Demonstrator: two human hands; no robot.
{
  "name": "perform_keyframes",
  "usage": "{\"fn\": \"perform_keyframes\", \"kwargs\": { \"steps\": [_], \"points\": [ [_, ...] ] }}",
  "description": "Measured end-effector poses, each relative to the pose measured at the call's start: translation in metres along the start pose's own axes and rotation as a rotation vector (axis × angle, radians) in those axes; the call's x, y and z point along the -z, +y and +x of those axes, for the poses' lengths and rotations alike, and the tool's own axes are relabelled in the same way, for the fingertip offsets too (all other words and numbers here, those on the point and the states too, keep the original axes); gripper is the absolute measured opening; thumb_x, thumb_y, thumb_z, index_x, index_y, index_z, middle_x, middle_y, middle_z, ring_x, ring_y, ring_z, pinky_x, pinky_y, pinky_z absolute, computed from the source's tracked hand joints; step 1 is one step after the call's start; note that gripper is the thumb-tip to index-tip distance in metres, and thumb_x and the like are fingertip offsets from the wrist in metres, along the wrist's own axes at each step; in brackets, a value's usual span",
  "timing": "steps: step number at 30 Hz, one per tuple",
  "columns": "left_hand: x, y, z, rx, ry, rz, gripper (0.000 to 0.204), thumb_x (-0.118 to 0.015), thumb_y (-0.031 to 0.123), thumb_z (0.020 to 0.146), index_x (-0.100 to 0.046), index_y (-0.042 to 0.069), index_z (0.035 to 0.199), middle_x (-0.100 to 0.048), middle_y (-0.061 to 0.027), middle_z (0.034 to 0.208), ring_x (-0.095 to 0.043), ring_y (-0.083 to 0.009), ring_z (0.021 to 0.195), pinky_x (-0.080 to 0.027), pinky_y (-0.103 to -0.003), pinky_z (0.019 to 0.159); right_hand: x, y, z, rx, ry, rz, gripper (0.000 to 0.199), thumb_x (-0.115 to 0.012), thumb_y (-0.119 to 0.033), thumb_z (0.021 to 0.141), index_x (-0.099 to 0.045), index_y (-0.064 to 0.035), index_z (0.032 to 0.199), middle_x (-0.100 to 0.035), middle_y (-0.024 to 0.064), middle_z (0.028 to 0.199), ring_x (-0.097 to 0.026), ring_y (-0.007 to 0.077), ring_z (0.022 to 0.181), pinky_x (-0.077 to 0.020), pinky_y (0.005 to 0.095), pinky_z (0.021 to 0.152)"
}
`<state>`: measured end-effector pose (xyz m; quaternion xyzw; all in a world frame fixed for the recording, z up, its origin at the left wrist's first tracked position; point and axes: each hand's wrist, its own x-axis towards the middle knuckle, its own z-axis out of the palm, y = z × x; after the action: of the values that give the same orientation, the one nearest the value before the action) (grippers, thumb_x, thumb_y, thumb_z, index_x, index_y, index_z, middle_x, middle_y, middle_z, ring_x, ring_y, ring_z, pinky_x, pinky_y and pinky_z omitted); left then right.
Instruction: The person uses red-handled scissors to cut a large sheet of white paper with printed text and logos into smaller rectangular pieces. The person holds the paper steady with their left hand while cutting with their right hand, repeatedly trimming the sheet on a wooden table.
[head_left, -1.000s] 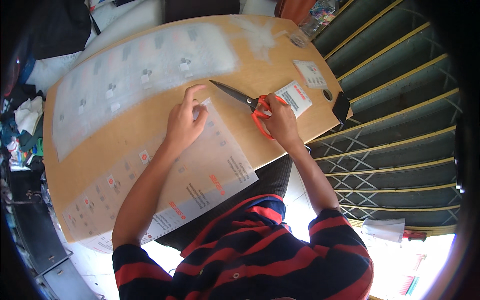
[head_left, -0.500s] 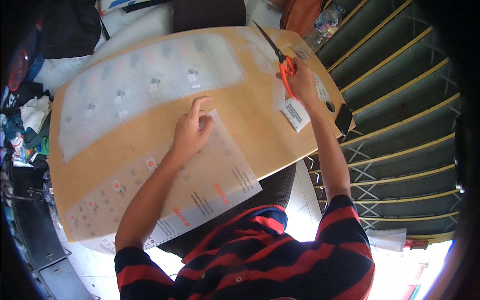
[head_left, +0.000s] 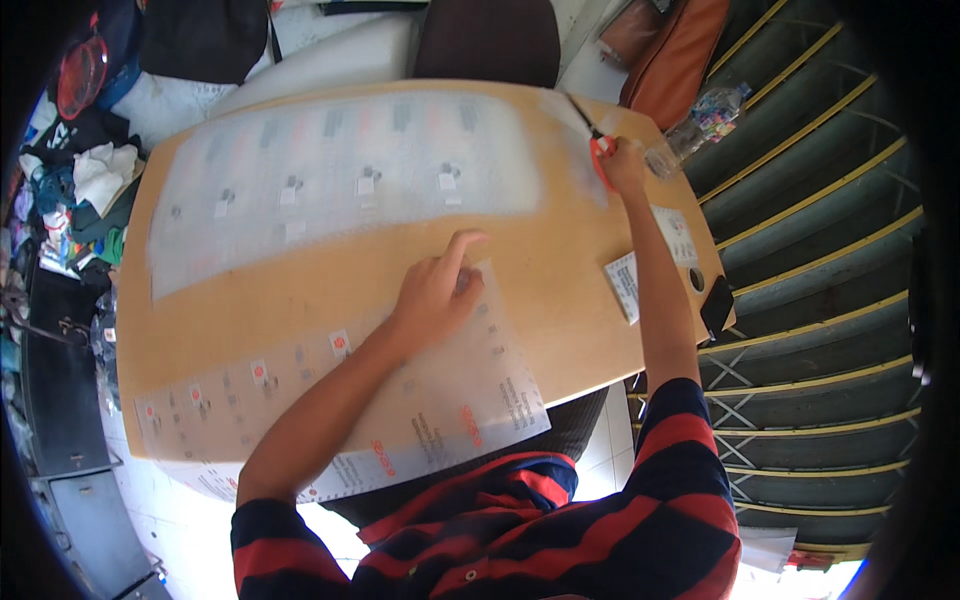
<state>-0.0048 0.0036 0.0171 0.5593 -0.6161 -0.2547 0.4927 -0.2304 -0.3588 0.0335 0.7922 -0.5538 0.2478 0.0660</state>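
My left hand (head_left: pixel 435 295) is over the near corner area of a translucent printed sheet (head_left: pixel 470 365), index finger stretched out and thumb apart from it. A small greyish spot shows by the thumb; I cannot make out what it is. The sheet hangs over the table's near edge. At the far right of the table my right hand (head_left: pixel 624 168) is closed on the scissors' handles. Those scissors (head_left: pixel 603 158) have red-orange handles and dark blades pointing away to the upper left. Whether they touch the tabletop is unclear.
Across the far side of the wooden table (head_left: pixel 340 255) lies a large translucent sheet (head_left: pixel 330 135). Right of it are a small white printed pad (head_left: pixel 622 285), a round tape roll (head_left: pixel 697 280), a black phone (head_left: pixel 717 306) and a plastic bottle (head_left: pixel 715 115). A folding metal gate (head_left: pixel 810 310) stands at right.
My right hand has moved farther away with the scissors, leaving the white pad behind. The left hand keeps nearly the same pose over the sheet. The whole view has shifted slightly.
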Motion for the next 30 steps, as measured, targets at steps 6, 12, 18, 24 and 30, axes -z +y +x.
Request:
{"fn": "perform_keyframes", "kwargs": {
  "steps": [6, 12, 18, 24, 30],
  "points": [
    [0.009, -0.004, -0.002, 0.010, -0.055, -0.049, 0.043, -0.052, -0.002, 0.091, -0.044, 0.007, 0.132, -0.055, -0.0100, 0.064, -0.050, -0.0177, 0.054, -0.042, -0.032, 0.057, 0.102, -0.091, -0.117, -0.203, -0.652, 0.872, 0.046, -0.077, -0.042, 0.083, -0.064, 0.0001, 0.096, -0.071, 0.0085, 0.082, -0.055, 0.0187, 0.053, -0.0471, 0.0360, 0.054],
    [0.009, -0.002, 0.001, 0.025, -0.075, -0.180, 0.043, -0.053, 0.000, 0.094, -0.042, 0.008, 0.134, -0.058, -0.0069, 0.072, -0.054, -0.0144, 0.067, -0.043, -0.029, 0.065, 0.128, -0.150, -0.243, -0.107, -0.866, 0.940, 0.034, -0.080, -0.023, 0.079, -0.061, -0.0003, 0.094, -0.058, 0.0026, 0.077, -0.050, 0.0097, 0.066, -0.0427, 0.0258, 0.060],
    [0.033, -0.002, 0.008, 0.071, -0.052, -0.018, 0.038, -0.064, 0.018, 0.095, -0.049, 0.008, 0.128, -0.066, -0.0074, 0.083, -0.058, -0.0125, 0.072, -0.046, -0.030, 0.067, 0.121, -0.144, -0.224, -0.101, -0.581, 0.928, 0.028, -0.080, -0.014, 0.078, -0.058, -0.0019, 0.090, -0.052, 0.0000, 0.072, -0.047, 0.0098, 0.065, -0.0423, 0.0280, 0.059],
    [0.040, -0.032, 0.001, 0.101, -0.053, 0.123, 0.020, -0.068, 0.023, 0.091, -0.065, 0.005, 0.098, -0.064, -0.0102, 0.066, -0.058, -0.0173, 0.056, -0.045, -0.034, 0.056, 0.122, -0.108, -0.202, -0.073, -0.439, 0.709, 0.034, -0.079, -0.025, 0.083, -0.055, -0.0018, 0.087, -0.059, 0.0044, 0.076, -0.053, 0.0104, 0.071, -0.0454, 0.0288, 0.066],
    [0.042, -0.028, -0.006, 0.154, 0.013, 0.096, 0.014, -0.065, 0.017, 0.094, -0.064, 0.005, 0.099, -0.062, -0.0038, 0.070, -0.049, -0.0090, 0.059, -0.041, -0.027, 0.056, 0.184, -0.068, -0.278, -0.243, -0.706, 1.063, 0.056, -0.057, -0.055, 0.092, -0.049, -0.0005, 0.101, -0.062, 0.0073, 0.081, -0.059, 0.0117, 0.070, -0.0477, 0.0278, 0.060]
  ]
}}
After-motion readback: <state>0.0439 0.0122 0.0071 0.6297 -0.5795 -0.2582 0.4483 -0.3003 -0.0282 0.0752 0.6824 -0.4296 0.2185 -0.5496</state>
